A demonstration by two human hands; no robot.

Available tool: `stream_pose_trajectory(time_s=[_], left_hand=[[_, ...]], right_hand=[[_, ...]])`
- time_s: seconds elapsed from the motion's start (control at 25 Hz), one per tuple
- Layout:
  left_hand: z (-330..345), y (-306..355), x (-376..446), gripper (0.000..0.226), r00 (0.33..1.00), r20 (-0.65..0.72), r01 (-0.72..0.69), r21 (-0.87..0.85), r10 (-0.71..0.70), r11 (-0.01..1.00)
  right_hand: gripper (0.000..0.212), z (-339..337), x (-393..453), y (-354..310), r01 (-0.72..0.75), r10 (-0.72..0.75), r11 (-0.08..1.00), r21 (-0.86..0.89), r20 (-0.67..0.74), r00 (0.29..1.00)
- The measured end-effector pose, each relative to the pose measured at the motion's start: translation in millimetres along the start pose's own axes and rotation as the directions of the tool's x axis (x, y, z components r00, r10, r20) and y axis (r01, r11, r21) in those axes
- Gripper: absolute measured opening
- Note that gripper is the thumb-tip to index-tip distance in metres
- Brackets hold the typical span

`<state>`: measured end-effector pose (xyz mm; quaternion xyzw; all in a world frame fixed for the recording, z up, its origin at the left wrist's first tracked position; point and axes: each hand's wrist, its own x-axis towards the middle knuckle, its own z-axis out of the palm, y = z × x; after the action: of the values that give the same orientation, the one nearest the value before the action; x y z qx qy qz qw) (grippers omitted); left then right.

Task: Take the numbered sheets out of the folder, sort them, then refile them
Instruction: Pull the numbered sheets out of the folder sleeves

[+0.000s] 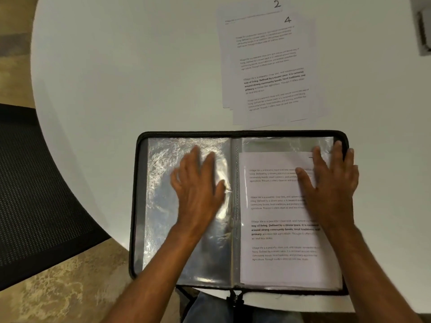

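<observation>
White and round, the worktop [130, 73] carries an open folder [140, 206] at its near edge, straight in front of the person. It lies flat with its spine running away from the person toward the far side, so its two halves spread left and right; a dark zipped border frames it. Its left half shows a shiny clear sleeve [161, 201] with no paper visible in it. Its right half holds a printed sheet [277, 217] inside another clear sleeve, long axis along the spine and top edge pointing away, sitting a little below the sleeve's upper edge; its number is mostly hidden.

Both hands lie flat on the folder, well apart. The left hand [198, 180] rests palm down on the shiny sleeve with fingers straight and slightly spread, holding nothing. The right hand [331, 180] presses on the upper right part of the printed sheet, fingers straight and reaching to the sleeve's top corner, thumb stretched leftward over the text.

Just beyond the folder, on the right part of the worktop, lies a loose stack of sheets [270, 66], long axis pointing away and turned slightly askew. The top one is marked 4 and one peeking out behind it is marked 2.

Left of the worktop stands a dark mesh chair [35, 194] over mottled tan floor [70, 287].
</observation>
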<state>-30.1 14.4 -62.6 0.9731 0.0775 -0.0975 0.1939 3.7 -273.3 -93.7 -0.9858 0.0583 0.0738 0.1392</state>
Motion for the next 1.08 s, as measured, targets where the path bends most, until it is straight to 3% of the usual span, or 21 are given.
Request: stream_pose_trajectory(time_s=[0.08,0.2,0.32,0.44,0.56,0.76,0.92,1.08], left_hand=[[3,22,6,0.063,0.991,0.050,-0.118,-0.077,0.122,0.990],[6,55,27,0.063,0.967,0.103,-0.213,-0.189,0.235,0.959],[8,79,60,0.052,0.954,0.052,-0.284,-0.172,0.297,0.943],[1,92,84,0.022,0.945,0.051,-0.313,-0.148,0.324,0.938],[-6,98,95,0.031,0.939,0.149,-0.273,-0.219,0.309,0.937],[-4,96,109,0.041,0.898,0.234,-0.335,-0.188,0.374,0.923],[2,105,114,0.028,0.876,0.262,-0.365,-0.189,0.405,0.912],[3,113,116,0.016,0.847,0.323,-0.377,-0.193,0.422,0.906]], right_hand=[[0.055,0,-1,-3,0.027,-0.023,0.997,0.071,-0.062,0.998],[0.040,-2,-5,-7,0.093,-0.064,0.980,0.179,-0.159,0.985],[0.033,-16,-11,-11,0.129,-0.073,0.943,0.306,-0.189,0.979],[0.039,-32,-16,-18,0.075,-0.017,0.897,0.436,-0.137,0.990],[0.051,-47,-17,-22,-0.015,0.086,0.836,0.549,-0.105,0.991],[0.058,-55,-20,-24,-0.227,0.309,0.551,0.803,0.056,0.949],[0.050,-51,-20,-19,-0.284,0.373,0.426,0.859,0.119,0.920],[0.046,-51,-19,-17,-0.316,0.385,0.367,0.875,0.166,0.908]])
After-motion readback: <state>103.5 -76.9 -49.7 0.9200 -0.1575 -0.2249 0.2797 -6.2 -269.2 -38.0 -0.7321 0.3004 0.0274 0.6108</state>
